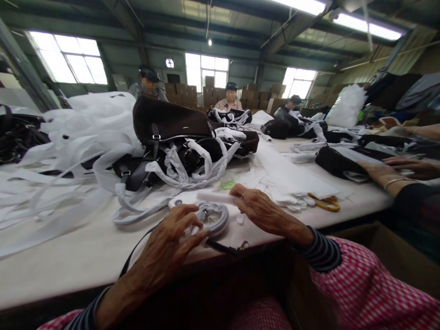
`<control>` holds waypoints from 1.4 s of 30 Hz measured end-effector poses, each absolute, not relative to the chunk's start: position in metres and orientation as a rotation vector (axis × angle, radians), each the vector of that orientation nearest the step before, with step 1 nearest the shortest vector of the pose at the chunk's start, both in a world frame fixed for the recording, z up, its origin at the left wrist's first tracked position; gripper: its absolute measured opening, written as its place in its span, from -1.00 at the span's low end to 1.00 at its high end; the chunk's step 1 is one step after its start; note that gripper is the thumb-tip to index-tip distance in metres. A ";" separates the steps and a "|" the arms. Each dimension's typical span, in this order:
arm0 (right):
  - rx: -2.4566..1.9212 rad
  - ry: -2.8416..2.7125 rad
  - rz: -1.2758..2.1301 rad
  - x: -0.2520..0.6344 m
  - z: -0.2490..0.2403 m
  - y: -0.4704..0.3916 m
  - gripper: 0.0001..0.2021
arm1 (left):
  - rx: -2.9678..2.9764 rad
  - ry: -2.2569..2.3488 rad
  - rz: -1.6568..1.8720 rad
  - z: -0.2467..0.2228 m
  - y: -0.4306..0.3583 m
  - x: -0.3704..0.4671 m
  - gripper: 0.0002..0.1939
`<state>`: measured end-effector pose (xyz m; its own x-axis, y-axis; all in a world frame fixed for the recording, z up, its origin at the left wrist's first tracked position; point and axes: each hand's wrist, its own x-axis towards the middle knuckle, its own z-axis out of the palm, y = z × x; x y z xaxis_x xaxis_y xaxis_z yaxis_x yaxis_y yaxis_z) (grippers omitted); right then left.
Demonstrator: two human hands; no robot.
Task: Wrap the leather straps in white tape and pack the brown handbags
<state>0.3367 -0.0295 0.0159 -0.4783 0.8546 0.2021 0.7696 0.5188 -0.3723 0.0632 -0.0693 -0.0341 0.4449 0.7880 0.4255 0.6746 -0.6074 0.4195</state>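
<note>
On the table's front part lies a coiled strap wrapped in pale material (220, 220), with a metal clasp inside the loop. My left hand (172, 233) is at the coil's left side, thumb and fingers curled around its edge. My right hand (256, 206) pinches the right end of a white strip (215, 197) just above the coil. A dark strap with a metal hook (233, 248) hangs at the table edge below the coil. Behind my hands sits a dark brown bag (172, 121) with white-wrapped handles.
White foam sheets (92, 119) are heaped at the left. Yellow-handled scissors (325, 202) lie right of my right hand, beside white sheets (288, 174). At the right, a co-worker's hands (412, 167) touch a dark bag (338, 162).
</note>
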 end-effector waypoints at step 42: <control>-0.875 -2.737 0.723 0.284 0.021 0.019 -0.85 | 2.596 1.328 0.739 -0.028 -0.063 0.074 -0.82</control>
